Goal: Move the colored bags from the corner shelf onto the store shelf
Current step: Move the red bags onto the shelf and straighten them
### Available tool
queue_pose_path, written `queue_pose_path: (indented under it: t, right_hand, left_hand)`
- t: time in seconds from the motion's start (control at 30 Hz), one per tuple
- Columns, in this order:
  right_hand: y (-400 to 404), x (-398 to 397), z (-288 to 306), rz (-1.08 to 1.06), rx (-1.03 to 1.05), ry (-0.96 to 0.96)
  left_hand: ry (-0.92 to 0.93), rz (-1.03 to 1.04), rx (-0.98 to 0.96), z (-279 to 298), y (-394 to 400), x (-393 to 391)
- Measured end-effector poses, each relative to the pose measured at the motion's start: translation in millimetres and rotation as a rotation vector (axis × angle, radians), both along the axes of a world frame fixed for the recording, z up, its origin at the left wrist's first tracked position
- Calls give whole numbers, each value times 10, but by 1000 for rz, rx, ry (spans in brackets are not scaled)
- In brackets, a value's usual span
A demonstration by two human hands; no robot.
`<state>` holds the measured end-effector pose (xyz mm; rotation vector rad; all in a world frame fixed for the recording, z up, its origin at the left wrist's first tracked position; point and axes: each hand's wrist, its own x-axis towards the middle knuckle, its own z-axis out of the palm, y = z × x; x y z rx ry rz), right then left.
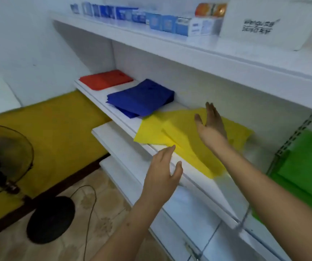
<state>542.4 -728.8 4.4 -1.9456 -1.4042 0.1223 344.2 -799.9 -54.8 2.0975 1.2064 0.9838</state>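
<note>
Both hands were open, holding nothing: right hand (212, 125) above the yellow bags (179, 132), left hand (162, 172) at the shelf (121, 117) edge

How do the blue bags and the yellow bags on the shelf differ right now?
The blue bags form a compact stack; the yellow bags are fanned out loosely. The yellow ones overhang the shelf edge, under the right hand; no hand is near the blue. Both lie flat on that shelf.
</note>
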Motion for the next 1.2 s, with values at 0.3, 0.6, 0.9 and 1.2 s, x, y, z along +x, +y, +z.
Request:
queue_pose_path:
  t: [0.3,0.6,0.9,1.2]
  right_hand:
    - [1540,-1384,28,279,23,52]
    - [3316,-2104,-131,363,-62,210]
    - [4911,-2594,-292,353,-159,131]
    - [6223,-2763,-689,146,-329,71]
  left_hand:
    - [4,272,-77,-128,1069,-1203]
    - [53,349,-79,-80,2665,-1911]
    - [66,387,-122,-54,4238,-2546]
    - [79,338,-120,-295,6114,-3129]
